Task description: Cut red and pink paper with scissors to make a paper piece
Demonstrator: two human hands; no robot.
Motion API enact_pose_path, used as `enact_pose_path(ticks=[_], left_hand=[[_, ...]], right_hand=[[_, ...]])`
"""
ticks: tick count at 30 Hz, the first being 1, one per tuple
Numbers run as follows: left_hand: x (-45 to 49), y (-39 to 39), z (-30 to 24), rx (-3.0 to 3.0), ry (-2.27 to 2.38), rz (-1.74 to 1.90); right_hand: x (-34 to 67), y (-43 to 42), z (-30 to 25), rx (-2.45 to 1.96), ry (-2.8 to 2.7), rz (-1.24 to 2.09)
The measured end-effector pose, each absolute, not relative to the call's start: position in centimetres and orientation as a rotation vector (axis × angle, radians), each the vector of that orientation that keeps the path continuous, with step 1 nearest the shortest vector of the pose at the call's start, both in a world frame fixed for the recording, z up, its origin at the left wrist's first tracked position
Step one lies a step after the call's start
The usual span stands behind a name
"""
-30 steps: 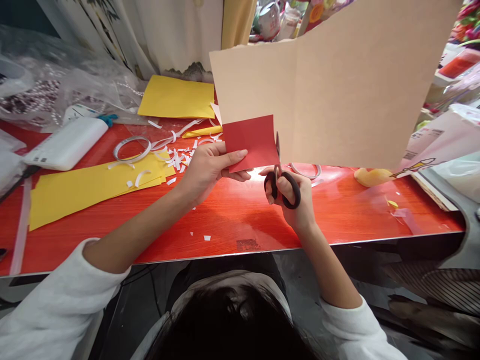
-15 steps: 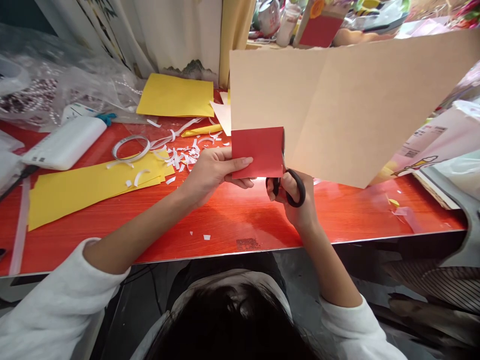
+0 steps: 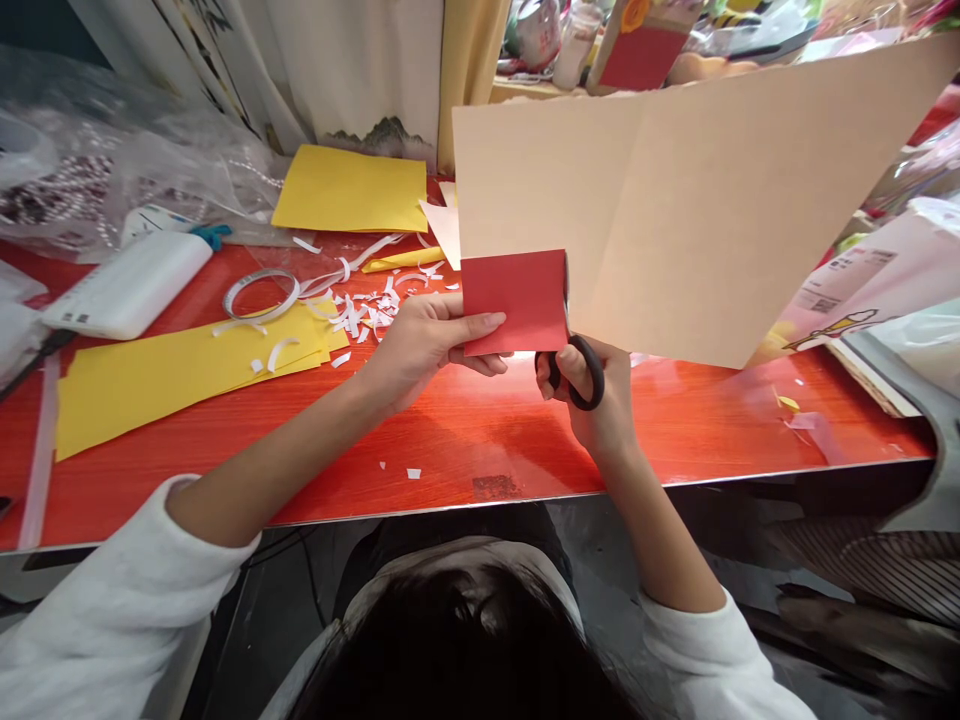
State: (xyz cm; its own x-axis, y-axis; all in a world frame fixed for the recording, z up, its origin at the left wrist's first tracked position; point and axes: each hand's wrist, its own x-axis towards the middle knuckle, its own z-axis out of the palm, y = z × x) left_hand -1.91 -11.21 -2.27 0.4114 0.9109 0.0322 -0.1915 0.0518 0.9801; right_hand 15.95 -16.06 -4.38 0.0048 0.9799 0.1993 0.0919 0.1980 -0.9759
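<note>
My left hand point(image 3: 424, 350) pinches a red piece of paper point(image 3: 516, 305), thumb on top and fingers beneath. Behind and to the right of the red part stands a large pale sheet point(image 3: 547, 180) with a faint crease; whether the two are one sheet I cannot tell. Through the handles of black-handled scissors point(image 3: 590, 373) go the fingers of my right hand point(image 3: 606, 410). The scissors' blades lie along the red paper's right edge and are mostly hidden by the paper.
Yellow paper strips point(image 3: 187, 372), a roll of tape point(image 3: 261, 297) and white paper scraps point(image 3: 367, 315) lie on the red table point(image 3: 465, 440). A yellow sheet point(image 3: 351, 190) and a white power bank point(image 3: 131, 285) are at the left. Plastic-wrapped goods point(image 3: 877, 270) crowd the right.
The pale sheet's right side has lifted and tilted slightly. The red paper's right edge and the scissors have shifted a little, while my left hand stays almost still.
</note>
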Motion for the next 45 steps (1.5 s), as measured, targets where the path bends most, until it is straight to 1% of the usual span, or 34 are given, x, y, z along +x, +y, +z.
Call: enact_pose_path(ticks=[30,45], left_hand=[[-1.86,-11.26,-2.28,1.184,0.711,0.964],[-2.54,-10.42,-2.09,1.141,0.765,0.870]], right_hand=[[15.75,-15.93,-4.59,-1.134,-1.320,0.882],[16.54,-15.79,-5.06,-0.914,-1.309,1.206]])
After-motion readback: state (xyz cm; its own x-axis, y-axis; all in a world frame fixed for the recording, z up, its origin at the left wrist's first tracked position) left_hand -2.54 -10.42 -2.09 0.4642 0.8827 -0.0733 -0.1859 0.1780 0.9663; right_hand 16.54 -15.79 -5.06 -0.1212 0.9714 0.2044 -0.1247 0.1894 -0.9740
